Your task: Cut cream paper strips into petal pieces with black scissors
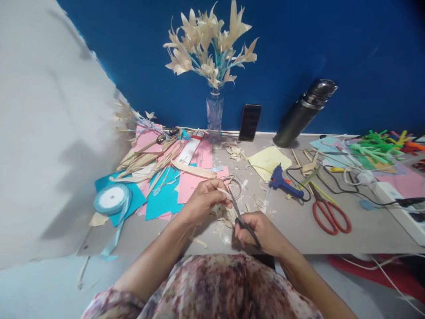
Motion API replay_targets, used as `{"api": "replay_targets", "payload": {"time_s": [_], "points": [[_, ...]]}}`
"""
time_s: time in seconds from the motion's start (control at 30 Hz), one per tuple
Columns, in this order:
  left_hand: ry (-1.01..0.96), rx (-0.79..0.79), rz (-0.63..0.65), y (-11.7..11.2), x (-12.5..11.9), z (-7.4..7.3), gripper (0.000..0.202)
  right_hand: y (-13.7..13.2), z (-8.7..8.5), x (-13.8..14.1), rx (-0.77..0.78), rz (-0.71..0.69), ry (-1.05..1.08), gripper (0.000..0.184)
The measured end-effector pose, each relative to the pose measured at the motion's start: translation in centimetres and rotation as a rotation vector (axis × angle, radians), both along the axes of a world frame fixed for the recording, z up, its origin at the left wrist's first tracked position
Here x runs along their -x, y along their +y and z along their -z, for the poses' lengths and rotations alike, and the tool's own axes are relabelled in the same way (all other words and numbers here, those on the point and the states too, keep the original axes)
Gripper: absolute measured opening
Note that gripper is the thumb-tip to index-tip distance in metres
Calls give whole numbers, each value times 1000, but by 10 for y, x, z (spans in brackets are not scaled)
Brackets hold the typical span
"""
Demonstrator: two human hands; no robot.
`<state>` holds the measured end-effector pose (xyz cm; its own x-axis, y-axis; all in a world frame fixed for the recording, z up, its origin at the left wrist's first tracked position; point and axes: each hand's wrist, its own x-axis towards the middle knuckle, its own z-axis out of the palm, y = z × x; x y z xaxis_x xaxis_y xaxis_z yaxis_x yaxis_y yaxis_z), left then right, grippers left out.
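Note:
My left hand [208, 197] is closed, thumb against fingers, on a thin pale strip [223, 191] that looks like dried corn husk. Black-handled scissors [236, 209] are in my right hand [257, 230], its fingers at the handles. Their blades point up and away from me, close beside the strip; whether they touch it I cannot tell. Beneath both hands, husk scraps [223, 217] are scattered over the grey table [292, 237]. A longer husk piece [194, 170] lies beyond my left hand, over pink and blue paper.
Husk flowers fill a clear bottle [215, 113] at the wall, beside a phone [250, 122] and a tilted dark flask [303, 115]. Rightward lie a blue glue gun [284, 182], red-handled scissors [331, 215], cords and a power strip [398, 212]. Ribbon [113, 199] sits left.

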<state>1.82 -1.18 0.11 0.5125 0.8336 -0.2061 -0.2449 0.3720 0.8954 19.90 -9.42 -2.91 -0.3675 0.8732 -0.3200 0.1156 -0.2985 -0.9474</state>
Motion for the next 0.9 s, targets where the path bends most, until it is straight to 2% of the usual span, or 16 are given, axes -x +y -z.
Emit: {"api": "replay_targets", "payload": {"time_s": [0.5,0.8,0.9], "points": [[-28,-8,83,1,6,3,10,-1,0,1,62,-27,69,38],[17,13,75,1,7,-2,9,-3,1,-1,116,-22,52,33],[44,9,110,2,9,-4,12,-4,2,0,158,-23,54,32]]}}
